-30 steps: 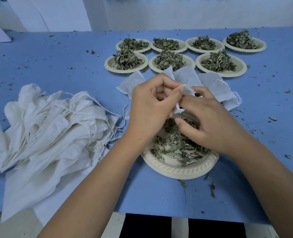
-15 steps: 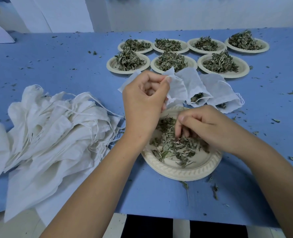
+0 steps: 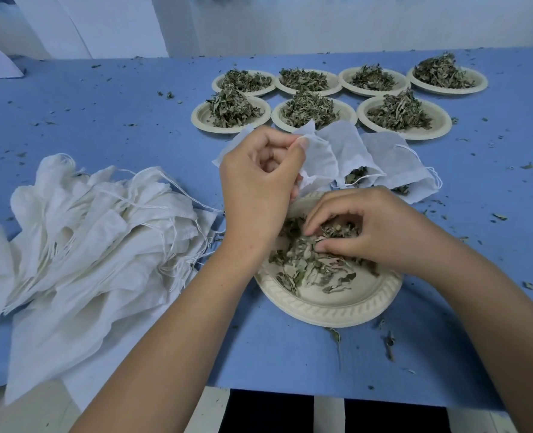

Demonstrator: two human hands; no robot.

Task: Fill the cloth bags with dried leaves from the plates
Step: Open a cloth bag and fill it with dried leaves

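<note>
Leaves (image 3: 309, 267) lie heaped on the near plate (image 3: 331, 310), and the right hand (image 3: 374, 226) is down among them, fingers curled over a clump with the thumb closing in from below; whether the clump has lifted clear cannot be told. The left hand (image 3: 259, 182) is raised just beyond the plate's far-left rim, thumb and forefinger pinching the top edge of a white cloth bag (image 3: 318, 160). From that pinch the bag hangs down and toward the person, its long axis running from the thumb to the plate's far rim, so its lower end sits near the right hand's knuckles. The hands are apart, the left higher and farther off. The bag's mouth seems to be at the pinched end, though how wide it gapes is hidden behind the left hand. The coming move looks like a short carry by the right hand, up and away-left to that pinched edge, while the left holds the opening steady. Filled bags (image 3: 396, 160) lie just beyond on the blue table (image 3: 102, 120), a pile of empty bags (image 3: 87, 232) lies to the left, and seven more heaped plates (image 3: 443, 126) stand at the far side.
</note>
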